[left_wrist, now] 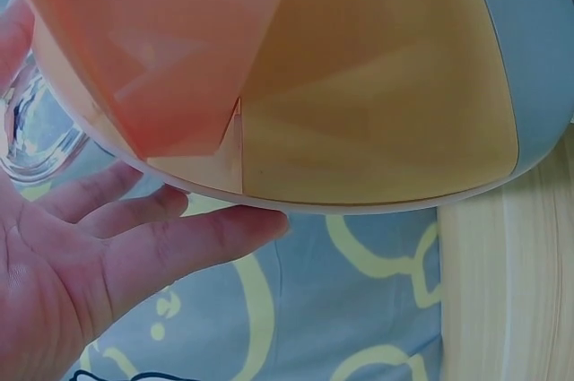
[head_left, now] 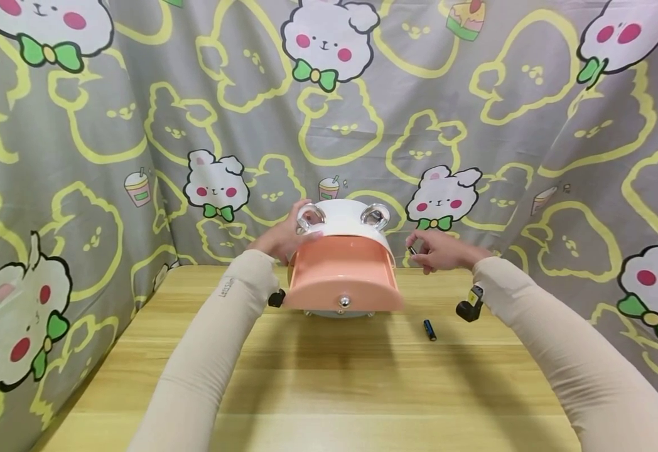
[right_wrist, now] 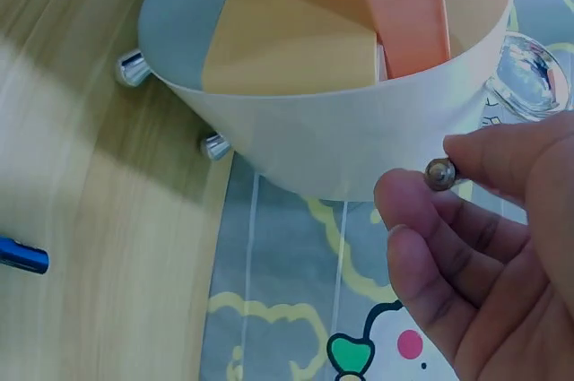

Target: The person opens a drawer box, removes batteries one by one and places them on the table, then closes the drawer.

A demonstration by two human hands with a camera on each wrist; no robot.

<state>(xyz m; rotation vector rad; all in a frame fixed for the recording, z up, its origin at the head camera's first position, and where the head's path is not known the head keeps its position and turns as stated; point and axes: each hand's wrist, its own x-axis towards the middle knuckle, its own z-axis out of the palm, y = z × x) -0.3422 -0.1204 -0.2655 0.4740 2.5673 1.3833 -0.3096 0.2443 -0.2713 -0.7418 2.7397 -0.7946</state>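
Right hand [right_wrist: 502, 282] pinching battery [right_wrist: 440, 174], end-on in right wrist view only; spread left hand [left_wrist: 94, 260] touching eared drawer box [right_wrist: 314, 139] beside pinch.

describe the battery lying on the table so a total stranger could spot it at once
On the wooden table, find the white container with clear ring ears. In the head view, look right of it and lower: the battery lies there, a small dark blue cylinder. Unlike the metal-ended cylinder pinched in the right hand, it rests untouched on the table.
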